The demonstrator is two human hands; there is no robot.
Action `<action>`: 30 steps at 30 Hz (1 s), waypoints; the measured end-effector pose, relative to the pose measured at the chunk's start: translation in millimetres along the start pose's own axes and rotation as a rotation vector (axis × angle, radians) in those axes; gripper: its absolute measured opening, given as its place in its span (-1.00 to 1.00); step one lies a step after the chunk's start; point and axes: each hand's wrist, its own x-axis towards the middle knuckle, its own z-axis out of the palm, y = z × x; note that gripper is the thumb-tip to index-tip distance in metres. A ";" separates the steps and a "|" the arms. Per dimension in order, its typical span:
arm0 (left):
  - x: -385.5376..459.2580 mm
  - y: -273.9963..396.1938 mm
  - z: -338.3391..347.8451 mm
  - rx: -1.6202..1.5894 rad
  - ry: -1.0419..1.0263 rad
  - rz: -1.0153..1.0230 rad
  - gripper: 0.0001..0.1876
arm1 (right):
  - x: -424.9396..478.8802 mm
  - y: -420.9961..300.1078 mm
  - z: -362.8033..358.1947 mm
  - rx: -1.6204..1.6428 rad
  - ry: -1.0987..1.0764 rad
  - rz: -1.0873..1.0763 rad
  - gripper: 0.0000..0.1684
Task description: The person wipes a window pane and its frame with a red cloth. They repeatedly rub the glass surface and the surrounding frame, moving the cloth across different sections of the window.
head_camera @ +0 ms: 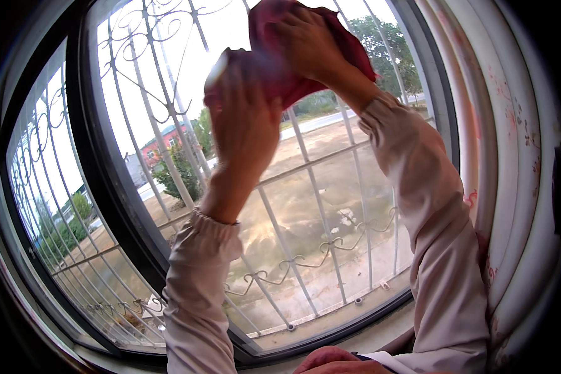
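Observation:
My left hand [245, 126] is raised in front of a glass window pane [280, 219], its fingers spread over the lower left part of a dark red cloth [292, 89]. Higher up and further right, my right hand [311, 44] lies on the same cloth with its fingers bent over it. The cloth is bunched between the two hands and appears to be against the glass. Part of it is hidden under my fingers. Light-coloured elastic-cuffed sleeves cover both forearms.
A dark window frame post [107, 154] divides the pane from another at left. Outside the glass stand metal security bars [315, 191] with scrollwork. A white curtain [505, 140] with reddish print hangs close by my right arm. The lower frame rail [336, 329] runs below.

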 end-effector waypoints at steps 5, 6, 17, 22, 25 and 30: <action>-8.6 95.2 38.3 -0.107 -0.047 0.170 -0.40 | -118.0 87.9 -47.4 -0.220 0.021 -0.030 -0.35; -15.2 111.5 41.2 -0.181 -0.059 0.173 -0.41 | -137.2 89.7 -56.0 -0.146 0.017 0.043 -0.27; -58.1 110.8 11.9 -0.357 -0.159 0.096 -0.42 | -146.3 18.3 -72.0 0.037 -0.040 0.268 -0.08; -87.3 38.4 -49.8 -0.312 -0.195 -0.158 -0.48 | -72.5 -83.7 -28.8 0.276 -0.198 0.037 -0.40; -147.3 -20.4 -68.2 -0.078 -0.053 -0.191 -0.54 | -40.2 -166.1 -1.8 0.451 -0.006 -0.093 -0.71; -193.4 -70.5 -89.1 0.067 0.010 -0.403 -0.37 | -11.1 -264.9 52.7 0.469 0.009 -0.273 -0.55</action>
